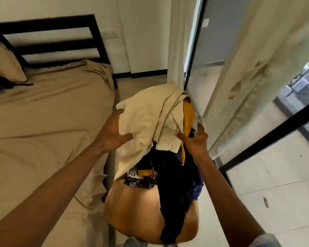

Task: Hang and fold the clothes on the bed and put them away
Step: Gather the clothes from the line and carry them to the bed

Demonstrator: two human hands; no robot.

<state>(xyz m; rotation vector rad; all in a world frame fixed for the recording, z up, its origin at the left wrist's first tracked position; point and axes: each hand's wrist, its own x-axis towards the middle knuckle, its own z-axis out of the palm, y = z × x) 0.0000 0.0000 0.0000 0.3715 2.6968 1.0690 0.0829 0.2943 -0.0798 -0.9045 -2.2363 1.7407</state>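
Near: tan chair seat [132, 207], just right of the bed [43, 122]. Pile of clothes sits on it: dark garment [173, 184] hangs over the seat's near right edge, patterned cloth [139, 179] beside it, yellow garment [188, 114] at the right, cream garment [150, 118] on top. Left hand [112, 132] spread wide, fingers and thumb flat against the cream garment's left side. Right hand [196, 141] also spread, thumb touching the cream garment, fingers at the pile's right side. Far left: 1 pillow [5, 65], dark headboard [48, 22]. Right: pale curtain [239, 68].
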